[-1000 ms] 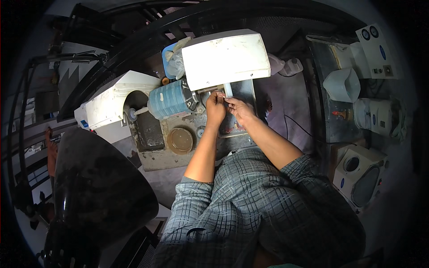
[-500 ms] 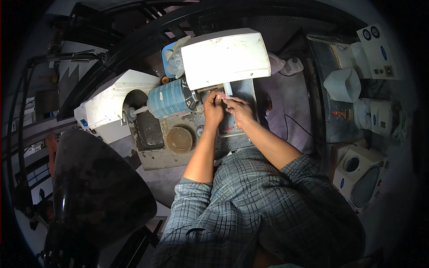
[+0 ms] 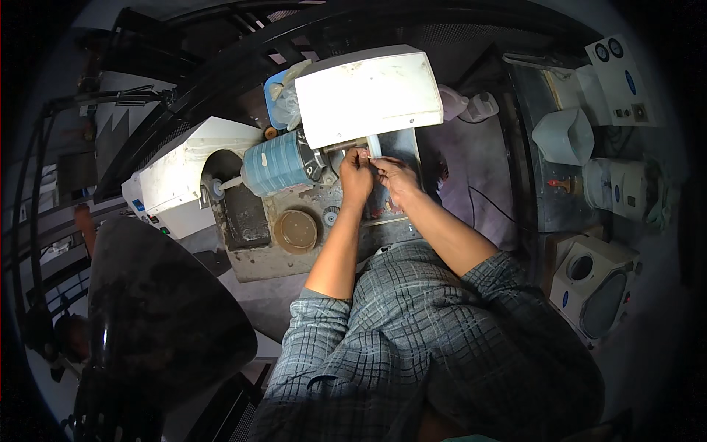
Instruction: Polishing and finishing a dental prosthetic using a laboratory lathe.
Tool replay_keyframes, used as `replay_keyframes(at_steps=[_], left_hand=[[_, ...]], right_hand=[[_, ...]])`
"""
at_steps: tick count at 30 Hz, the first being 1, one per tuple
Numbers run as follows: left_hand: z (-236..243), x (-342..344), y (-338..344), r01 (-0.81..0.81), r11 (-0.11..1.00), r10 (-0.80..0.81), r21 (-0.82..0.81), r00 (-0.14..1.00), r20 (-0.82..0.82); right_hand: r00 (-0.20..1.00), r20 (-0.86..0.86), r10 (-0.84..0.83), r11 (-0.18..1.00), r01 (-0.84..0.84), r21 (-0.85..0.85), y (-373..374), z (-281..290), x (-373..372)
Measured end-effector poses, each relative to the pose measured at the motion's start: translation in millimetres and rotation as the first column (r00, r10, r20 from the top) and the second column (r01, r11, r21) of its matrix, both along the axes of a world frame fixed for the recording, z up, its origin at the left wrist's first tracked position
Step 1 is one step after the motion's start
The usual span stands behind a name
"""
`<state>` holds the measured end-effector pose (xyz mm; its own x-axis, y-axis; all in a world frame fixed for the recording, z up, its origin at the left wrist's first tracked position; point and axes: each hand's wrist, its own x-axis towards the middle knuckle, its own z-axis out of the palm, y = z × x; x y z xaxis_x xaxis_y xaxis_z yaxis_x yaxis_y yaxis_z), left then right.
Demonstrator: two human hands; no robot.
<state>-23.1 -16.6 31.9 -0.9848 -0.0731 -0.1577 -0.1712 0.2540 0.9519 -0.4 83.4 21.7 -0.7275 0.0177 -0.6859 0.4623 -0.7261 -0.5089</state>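
Both of my hands meet just below a white hood (image 3: pixel 372 96), next to the edge of a pale wheel (image 3: pixel 374 145) on a motor shaft. My left hand (image 3: pixel 356 180) has its fingers closed on a small pinkish piece (image 3: pixel 364 154), mostly covered by the fingertips. From the other side my right hand (image 3: pixel 398 182) pinches at the same piece, close to the wheel. Whether the piece touches the wheel I cannot tell. A blue motor (image 3: pixel 278 163) stands to the left of my hands, its shaft running toward the wheel.
A metal tray (image 3: pixel 414 147) lies under the hood, with small reddish bits. Left of my forearm are a brown bowl (image 3: pixel 295 230) and a toothed disc (image 3: pixel 331 216). Another white hood (image 3: pixel 188 158) stands farther left. A black lamp shade (image 3: pixel 166 309) fills the near left.
My left hand has rolled, its back turning more toward me. The right fingers have curled in a little and dropped slightly. Both hands stay by the wheel.
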Motion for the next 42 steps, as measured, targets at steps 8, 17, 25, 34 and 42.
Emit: replay_keyframes(at_steps=[8, 17, 25, 34, 42], left_hand=[[-9, -1, 0, -0.032, 0.996, 0.032, 0.08, 0.999, 0.007], [-1, -2, 3, -0.053, 0.992, 0.04, 0.116, 0.993, 0.109], [-12, -3, 1, -0.076, 0.97, 0.043, 0.229, 0.989, 0.143], [-19, 11, -5, -0.097, 0.858, 0.04, 0.504, 0.992, 0.124], [-14, 15, -5, -0.094, 0.793, 0.034, 0.603, 0.993, 0.11]], right_hand=[[0.999, 0.018, 0.03, 0.999, -0.031, 0.036, 3, -6, -3], [0.998, 0.047, 0.03, 0.998, -0.032, 0.06, 4, -3, -5], [0.996, 0.082, 0.041, 0.992, -0.05, 0.118, 4, -1, -6], [0.977, -0.153, 0.146, 0.953, -0.097, 0.288, 3, 6, 5], [0.931, -0.293, 0.218, 0.878, -0.055, 0.476, 2, 9, 9]])
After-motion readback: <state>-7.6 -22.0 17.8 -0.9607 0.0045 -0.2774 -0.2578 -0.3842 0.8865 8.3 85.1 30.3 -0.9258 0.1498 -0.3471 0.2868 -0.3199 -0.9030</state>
